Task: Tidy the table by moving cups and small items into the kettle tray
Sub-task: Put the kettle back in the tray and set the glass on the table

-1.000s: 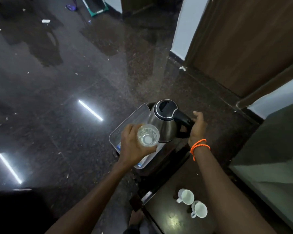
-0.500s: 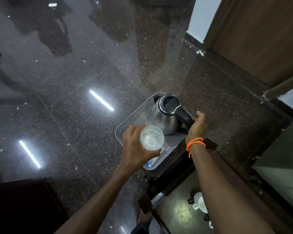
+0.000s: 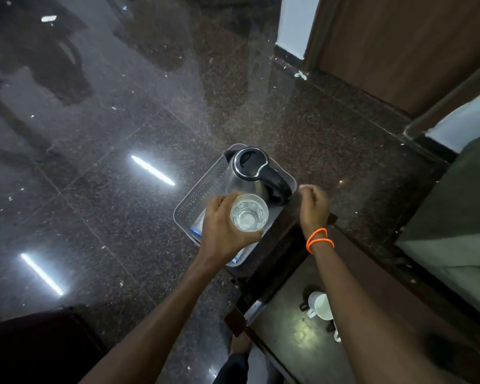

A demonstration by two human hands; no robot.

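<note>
1. While the left hand (image 3: 222, 231) grips the glass (image 3: 249, 212), the glass stands upright, mouth up, above the tray (image 3: 197, 195).
2. Kettle (image 3: 251, 176) sits in the tray's far end, handle toward the right hand (image 3: 314, 207).
3. Right hand is loosely curled, holding nothing.
4. White cup (image 3: 320, 305) stands on the table (image 3: 286, 328).

This looks like a hotel room or guest room. A steel kettle (image 3: 247, 176) stands in a grey tray (image 3: 194, 200) at the centre, and white cups (image 3: 320, 305) wait on a dark counter (image 3: 286, 336) at 5 o'clock. The polished granite floor (image 3: 122, 134) reflects ceiling lamps, and a wooden door (image 3: 405, 48) stands at 1 o'clock.
</note>
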